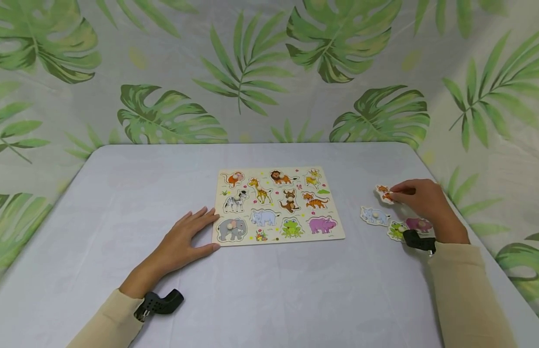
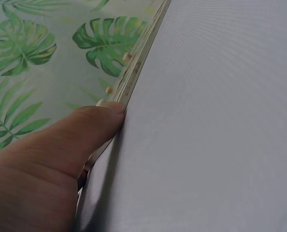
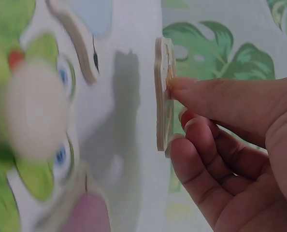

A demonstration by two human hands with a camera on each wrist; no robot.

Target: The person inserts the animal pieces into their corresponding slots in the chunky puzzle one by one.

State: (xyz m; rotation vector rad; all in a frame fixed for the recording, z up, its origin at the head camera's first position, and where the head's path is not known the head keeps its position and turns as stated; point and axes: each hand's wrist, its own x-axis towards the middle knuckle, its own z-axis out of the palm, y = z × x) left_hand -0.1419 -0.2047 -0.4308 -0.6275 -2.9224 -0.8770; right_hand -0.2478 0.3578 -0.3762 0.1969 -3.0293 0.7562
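Note:
A wooden animal puzzle board (image 1: 269,193) lies flat in the middle of the table. My left hand (image 1: 178,239) rests at its left edge, fingers spread and fairly straight; in the left wrist view the thumb (image 2: 85,130) touches the board's side. To the right of the board, my right hand (image 1: 426,200) pinches a small orange tiger puzzle piece (image 1: 384,194) between thumb and fingers. That piece (image 3: 160,96) is raised off the table, its shadow falling on the cloth. Knobbed pieces such as the elephant (image 1: 232,232) and zebra (image 1: 235,202) sit in the board.
Below the right hand lie a blue rhinoceros piece (image 1: 374,216), a green frog piece (image 1: 397,231) and a purple hippo piece (image 1: 419,224), the last partly covered by the wrist camera. White cloth covers the table (image 1: 273,295); a leaf-patterned curtain (image 1: 260,58) hangs behind.

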